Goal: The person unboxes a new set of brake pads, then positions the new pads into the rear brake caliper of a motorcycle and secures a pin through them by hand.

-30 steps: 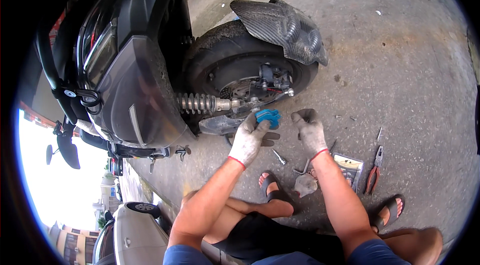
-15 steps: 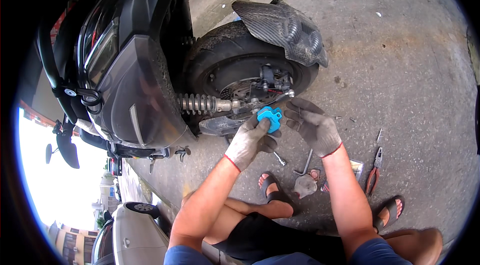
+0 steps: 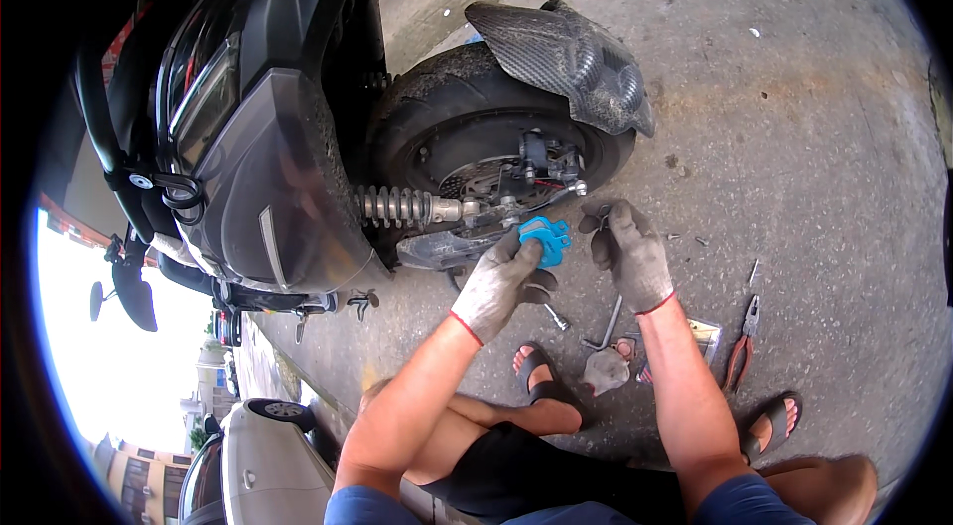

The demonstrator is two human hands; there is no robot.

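My left hand (image 3: 501, 279), in a dirty grey work glove, holds a small blue brake pad (image 3: 544, 237) just below the brake caliper (image 3: 544, 168) of a black scooter's rear wheel (image 3: 467, 133). My right hand (image 3: 629, 252), gloved the same way, is raised beside the pad with its fingers curled near a small dark part; what it grips is too small to tell. Both hands sit close to the wheel hub and the coiled shock absorber (image 3: 395, 205).
Red-handled pliers (image 3: 741, 346), a metal wrench (image 3: 608, 322), a small bolt (image 3: 556, 319) and a flat packet (image 3: 703, 331) lie on the concrete by my sandalled feet (image 3: 541, 376). A carbon-look mudguard (image 3: 571, 59) overhangs the tyre. A parked car (image 3: 268, 456) is at lower left.
My right hand has risen from the tools on the ground up to the blue pad beside the caliper. The left hand has kept the pad and shifted slightly toward the wheel.
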